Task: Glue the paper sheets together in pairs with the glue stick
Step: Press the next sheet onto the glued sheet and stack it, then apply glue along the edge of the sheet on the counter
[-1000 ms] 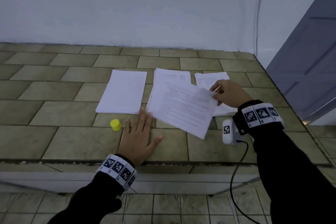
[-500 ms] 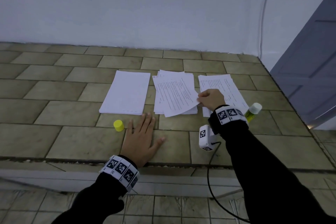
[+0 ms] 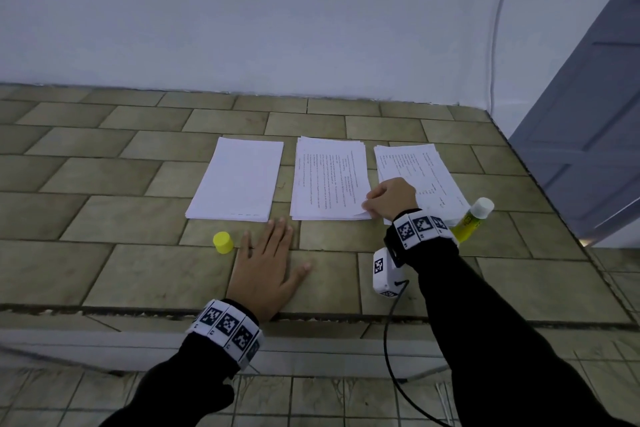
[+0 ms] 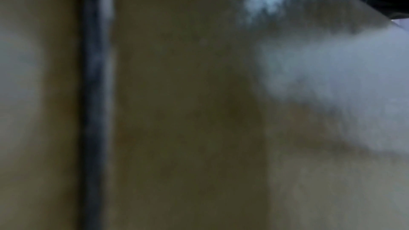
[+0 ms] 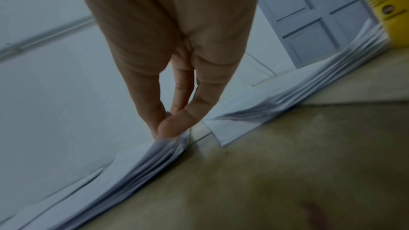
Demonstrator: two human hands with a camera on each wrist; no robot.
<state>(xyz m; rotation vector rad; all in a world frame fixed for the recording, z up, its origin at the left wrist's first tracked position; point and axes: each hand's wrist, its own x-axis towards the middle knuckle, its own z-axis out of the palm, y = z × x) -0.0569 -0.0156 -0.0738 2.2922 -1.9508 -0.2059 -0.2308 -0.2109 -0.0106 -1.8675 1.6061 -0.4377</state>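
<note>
The head view was evenly and rather dimly lit with a cool bluish cast; shadows on the counter [image 3: 138, 270] were soft and faint. Straight lines bowed towards the edges, as along the door [image 3: 588, 132]. The left wrist view was almost wholly blurred, a brown and grey smear, perhaps pressed close to the tiles. The right wrist view was dark and grainy, with the fingers [image 5: 188, 111] and paper edges [image 5: 155, 155] smeared.
</note>
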